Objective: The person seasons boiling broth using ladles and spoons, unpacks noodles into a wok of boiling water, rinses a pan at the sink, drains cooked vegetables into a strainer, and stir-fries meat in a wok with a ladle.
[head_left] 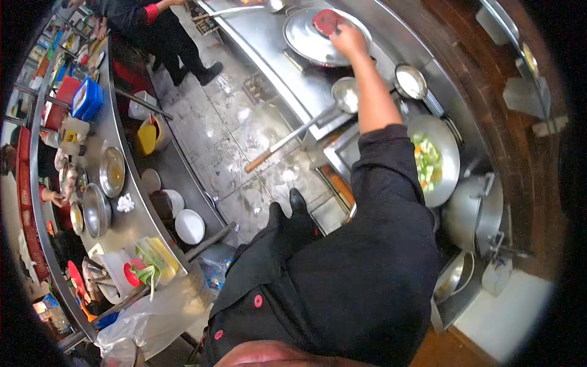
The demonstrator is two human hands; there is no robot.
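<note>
My right hand (pixel 351 41) reaches to the far end of the stove with its fingers closed on a dark red, cloth-like pad (pixel 328 22). The pad rests on top of a round silver lid (pixel 302 43) that covers a wide pot. Below my forearm lies a metal ladle (pixel 346 96) with a long wooden handle pointing out over the floor. Beside my sleeve sits a wok (pixel 449 162) with chopped green, white and orange vegetables (pixel 428 164) in it. My left hand is out of view.
A small metal pot (pixel 410 82) stands near the wok, with a larger grey pot (pixel 471 208) closer to me. Left of the wet tiled floor (pixel 229 131) runs a steel counter with metal bowls (pixel 96 210) and a blue container (pixel 87 99). A co-worker (pixel 177 43) stands at the far left.
</note>
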